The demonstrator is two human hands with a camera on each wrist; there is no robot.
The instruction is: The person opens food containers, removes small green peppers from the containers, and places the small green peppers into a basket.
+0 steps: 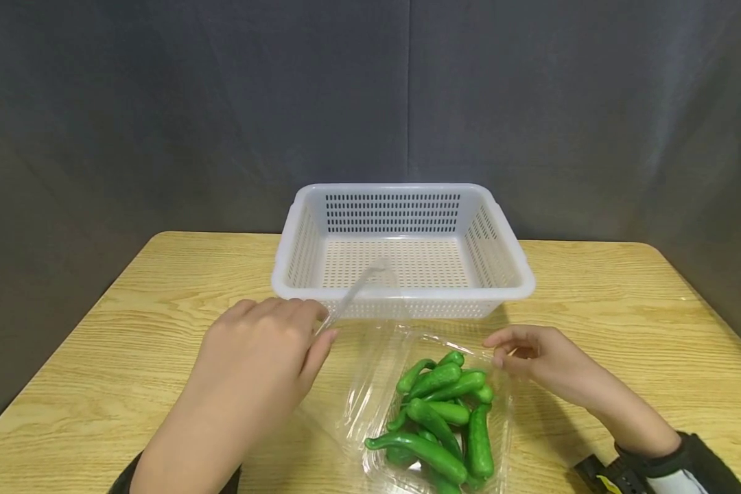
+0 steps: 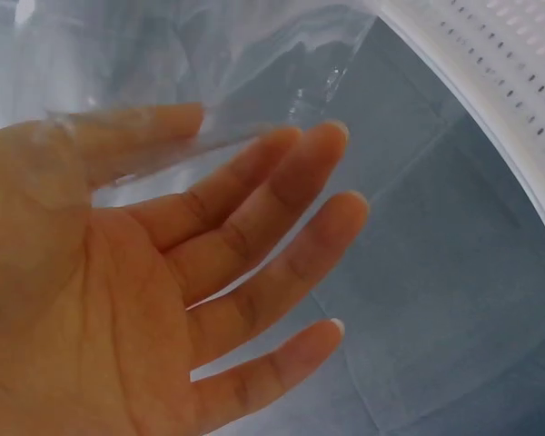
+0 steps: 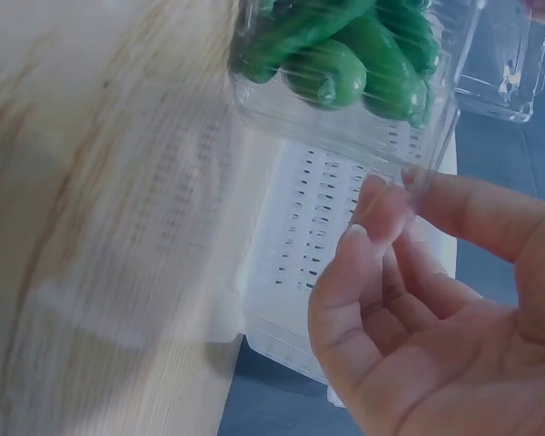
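A clear plastic clamshell box point(image 1: 500, 439) holds several glossy green vegetables point(image 1: 435, 453), long and curved, like chili peppers or small cucumbers. Its hinged lid point(image 1: 361, 384) stands raised on the left side. My left hand point(image 1: 256, 350) holds the lid's edge between thumb and fingers; in the left wrist view the lid point(image 2: 254, 54) passes between the thumb and the extended fingers. At the box's far right corner, my right hand point(image 1: 531, 353) pinches the rim. The right wrist view shows thumb and fingertips point(image 3: 381, 213) meeting at that clear rim, other fingers curled.
Behind the box stands a white perforated plastic basket point(image 1: 509, 285) with nothing inside. Both rest on a light wood-grain table point(image 1: 210, 274). Dark grey panels point(image 1: 222, 116) rise behind and at the sides.
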